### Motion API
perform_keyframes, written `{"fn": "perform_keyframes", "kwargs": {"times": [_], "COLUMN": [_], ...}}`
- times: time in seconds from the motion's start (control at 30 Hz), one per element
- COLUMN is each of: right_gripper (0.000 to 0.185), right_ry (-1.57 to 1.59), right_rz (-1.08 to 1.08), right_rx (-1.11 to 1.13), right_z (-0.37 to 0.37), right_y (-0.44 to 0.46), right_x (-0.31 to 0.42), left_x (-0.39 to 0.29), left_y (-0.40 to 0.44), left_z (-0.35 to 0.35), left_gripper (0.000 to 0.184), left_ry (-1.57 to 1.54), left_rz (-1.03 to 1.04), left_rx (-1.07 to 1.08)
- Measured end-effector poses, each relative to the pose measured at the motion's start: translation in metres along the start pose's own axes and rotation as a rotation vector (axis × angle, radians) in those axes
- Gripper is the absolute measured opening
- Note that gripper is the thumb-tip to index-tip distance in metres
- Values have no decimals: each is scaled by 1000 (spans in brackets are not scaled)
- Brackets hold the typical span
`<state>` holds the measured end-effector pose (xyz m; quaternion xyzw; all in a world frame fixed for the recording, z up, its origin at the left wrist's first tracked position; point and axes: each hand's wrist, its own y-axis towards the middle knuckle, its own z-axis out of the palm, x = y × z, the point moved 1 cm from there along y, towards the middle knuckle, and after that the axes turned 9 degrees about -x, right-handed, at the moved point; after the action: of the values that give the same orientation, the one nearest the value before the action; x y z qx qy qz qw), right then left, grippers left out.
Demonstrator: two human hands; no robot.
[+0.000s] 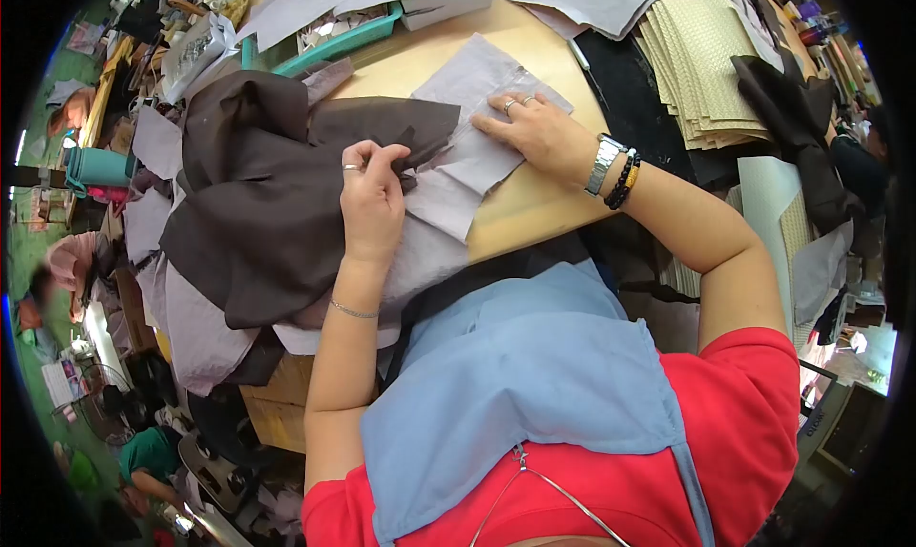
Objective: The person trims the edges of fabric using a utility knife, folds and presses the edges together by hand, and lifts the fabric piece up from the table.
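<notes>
My left hand (374,204) is closed, with thumb and index finger pinched at the edge of a dark brown piece of fabric (258,213). The fabric lies bunched and folded over the left side of the table. My right hand (546,135) rests flat with fingers stretched on a pale lilac sheet (468,75), which looks like cloth or lining. This sheet lies partly under the brown edge, and its lower part is folded near my left fingertips. What exactly sits between the left fingertips is partly hidden.
A teal tray (329,49) with small pieces stands at the back, beside a white box (448,3). Stacked cream textured sheets (701,70) lie at the right, with black material (625,99) beside them. Other people, one in a green top (148,456), are at the far left.
</notes>
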<state>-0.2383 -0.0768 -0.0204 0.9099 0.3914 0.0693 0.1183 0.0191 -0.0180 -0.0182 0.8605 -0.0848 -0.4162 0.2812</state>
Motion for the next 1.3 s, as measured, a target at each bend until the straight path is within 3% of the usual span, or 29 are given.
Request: {"fn": "perform_keyframes", "kwargs": {"times": [0.07,0.17,0.2,0.33,0.43,0.57,0.6,0.67,0.73,0.83,1.03,1.13,1.3], "right_gripper": [49,51,51,48,45,47,49,52,55,59,64,63,38], "right_ry": [3,24,22,20,26,73,85,73,22,26,89,169,282], "right_rz": [-19,-33,-27,-44,-108,-97,-89,-92,-112,-159,-146,-160,-156], "right_rx": [-13,-37,-35,-6,-64,-75,-66,-50,-37,-55,18,25,-36], "right_z": [3,7,5,-4,5,7,5,3,1,4,-1,-4,1], "right_y": [-1,0,0,5,8,8,9,9,9,11,19,21,29], "right_x": [1,1,5,15,13,17,19,20,21,20,30,32,33], "left_x": [5,2,2,-2,-1,7,11,17,24,25,22,26,25], "left_y": [-4,-2,-1,17,30,35,34,32,26,17,9,8,11], "left_z": [-4,-3,-1,18,25,24,23,15,7,0,0,3,1], "left_gripper": [35,29,20,20,17,13,5,2,10,12,19,17,14], "left_ry": [169,489,474,332,355,123,45,86,48,247,205,183,166], "left_rz": [-47,404,343,197,28,-210,-173,-44,51,157,80,147,6], "left_rx": [132,141,178,180,358,264,176,204,225,256,263,150,238]}}
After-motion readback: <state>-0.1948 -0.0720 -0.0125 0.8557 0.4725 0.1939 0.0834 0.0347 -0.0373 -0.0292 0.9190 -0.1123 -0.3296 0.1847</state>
